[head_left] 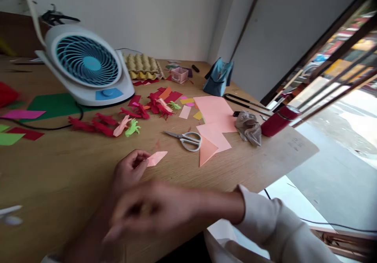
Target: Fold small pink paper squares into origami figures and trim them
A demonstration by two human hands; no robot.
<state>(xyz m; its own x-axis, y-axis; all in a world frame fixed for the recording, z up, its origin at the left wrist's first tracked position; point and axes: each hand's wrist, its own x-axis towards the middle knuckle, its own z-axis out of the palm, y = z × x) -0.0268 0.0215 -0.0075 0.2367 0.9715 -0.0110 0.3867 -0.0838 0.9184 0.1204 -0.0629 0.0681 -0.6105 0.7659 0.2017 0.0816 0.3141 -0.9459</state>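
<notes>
A small folded piece of pink paper, pointed at its far end, is pinched between the thumb and fingers of my left hand just over the table. My right hand crosses in front of my left forearm, closer to the camera. Motion smears its fingers; they look curled, but whether anything is in them does not show. Scissors with white handles lie beyond the folded paper, to its right. Beside them are a folded pink triangle and larger pink sheets.
A white and blue fan stands at the back left, near an egg tray. Red folded paper figures and a green one lie in front. A red flask, a grey cloth and a blue bag are rightward.
</notes>
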